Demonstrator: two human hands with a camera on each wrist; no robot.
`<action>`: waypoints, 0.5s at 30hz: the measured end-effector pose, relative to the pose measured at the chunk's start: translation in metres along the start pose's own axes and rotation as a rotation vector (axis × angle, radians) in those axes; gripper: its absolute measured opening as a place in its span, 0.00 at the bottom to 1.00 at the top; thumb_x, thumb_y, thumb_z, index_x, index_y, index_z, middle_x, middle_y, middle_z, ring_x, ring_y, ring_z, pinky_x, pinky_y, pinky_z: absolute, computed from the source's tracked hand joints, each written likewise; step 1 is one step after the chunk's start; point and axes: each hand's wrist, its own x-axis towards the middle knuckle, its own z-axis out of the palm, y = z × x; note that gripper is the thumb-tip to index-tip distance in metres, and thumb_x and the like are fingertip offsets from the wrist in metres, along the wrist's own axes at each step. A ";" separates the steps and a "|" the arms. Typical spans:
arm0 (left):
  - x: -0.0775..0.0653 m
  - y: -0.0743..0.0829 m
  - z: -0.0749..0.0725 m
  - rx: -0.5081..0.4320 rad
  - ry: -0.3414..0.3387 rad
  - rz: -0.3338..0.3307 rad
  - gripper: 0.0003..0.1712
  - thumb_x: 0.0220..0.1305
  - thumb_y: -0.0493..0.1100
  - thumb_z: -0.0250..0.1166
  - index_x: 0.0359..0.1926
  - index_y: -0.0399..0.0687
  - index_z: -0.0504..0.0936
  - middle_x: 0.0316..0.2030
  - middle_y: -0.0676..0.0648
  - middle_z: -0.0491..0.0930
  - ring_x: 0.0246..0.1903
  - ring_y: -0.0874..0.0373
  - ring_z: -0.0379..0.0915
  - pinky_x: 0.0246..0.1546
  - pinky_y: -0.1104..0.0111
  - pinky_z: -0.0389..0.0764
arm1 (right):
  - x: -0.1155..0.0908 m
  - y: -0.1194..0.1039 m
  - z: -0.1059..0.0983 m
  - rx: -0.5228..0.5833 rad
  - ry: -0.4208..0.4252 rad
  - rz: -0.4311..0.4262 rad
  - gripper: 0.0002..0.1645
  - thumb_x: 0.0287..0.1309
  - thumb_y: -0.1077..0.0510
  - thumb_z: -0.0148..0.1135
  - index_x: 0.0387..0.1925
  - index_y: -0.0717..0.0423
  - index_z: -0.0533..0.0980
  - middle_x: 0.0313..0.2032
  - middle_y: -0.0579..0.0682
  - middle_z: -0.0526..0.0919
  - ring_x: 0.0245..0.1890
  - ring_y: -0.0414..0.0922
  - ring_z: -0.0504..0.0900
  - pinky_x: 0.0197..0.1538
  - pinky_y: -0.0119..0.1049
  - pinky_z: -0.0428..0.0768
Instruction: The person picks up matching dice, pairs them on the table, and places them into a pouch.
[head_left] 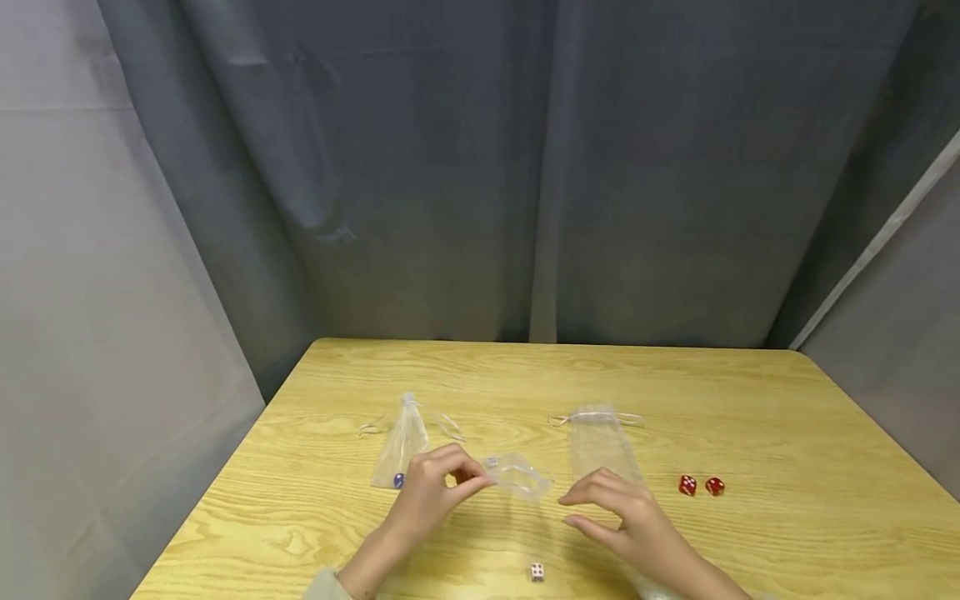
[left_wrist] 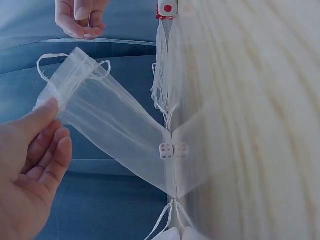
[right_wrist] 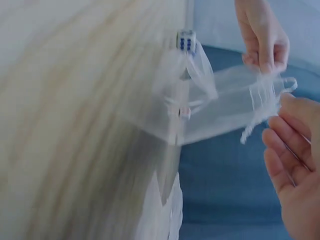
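Observation:
My left hand (head_left: 438,492) pinches the upper edge of a sheer white drawstring pouch (head_left: 525,477) between thumb and forefinger. The pouch slants down to the table, and a white die (left_wrist: 166,150) lies at its bottom end. Thin cord loops stick out at its mouth. To the right of that mouth is my right hand (head_left: 630,521), its thumb and fingers parted and loosely bent, holding nothing. In the head view a gap separates it from the pouch. Another white die (head_left: 537,572) with red pips sits on the table, nearer to me, between the hands.
At the left lies a drawn-closed sheer pouch (head_left: 405,437) with a blue die (head_left: 399,481) in it. A flat sheer pouch (head_left: 603,442) lies behind my right hand. Two red dice (head_left: 687,485) rest farther right on the wooden table (head_left: 810,417). Grey curtains hang behind.

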 end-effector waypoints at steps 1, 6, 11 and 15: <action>0.000 0.000 0.000 0.002 0.004 0.009 0.05 0.52 0.40 0.74 0.26 0.47 0.84 0.24 0.52 0.83 0.23 0.71 0.74 0.25 0.80 0.79 | 0.001 -0.001 0.002 0.021 -0.036 -0.024 0.20 0.44 0.68 0.74 0.41 0.50 0.82 0.35 0.44 0.86 0.39 0.38 0.83 0.50 0.17 0.78; -0.001 0.001 0.000 -0.006 0.017 0.038 0.05 0.52 0.39 0.74 0.26 0.47 0.84 0.24 0.52 0.83 0.23 0.71 0.74 0.25 0.81 0.79 | 0.003 -0.005 0.011 0.058 -0.268 -0.129 0.15 0.51 0.62 0.72 0.43 0.50 0.81 0.39 0.42 0.84 0.40 0.35 0.80 0.47 0.16 0.76; -0.001 0.004 0.000 -0.015 0.012 0.033 0.05 0.53 0.40 0.74 0.26 0.47 0.85 0.23 0.52 0.82 0.23 0.70 0.74 0.25 0.80 0.79 | 0.005 -0.009 0.016 0.026 -0.449 -0.137 0.11 0.58 0.55 0.68 0.44 0.45 0.81 0.39 0.36 0.83 0.40 0.30 0.78 0.46 0.13 0.73; -0.001 0.005 -0.001 -0.015 0.001 0.031 0.05 0.53 0.40 0.73 0.26 0.47 0.85 0.23 0.52 0.82 0.23 0.71 0.74 0.25 0.80 0.79 | 0.005 -0.008 0.019 -0.016 -0.520 -0.101 0.09 0.60 0.51 0.67 0.43 0.43 0.82 0.38 0.34 0.83 0.41 0.29 0.78 0.46 0.17 0.76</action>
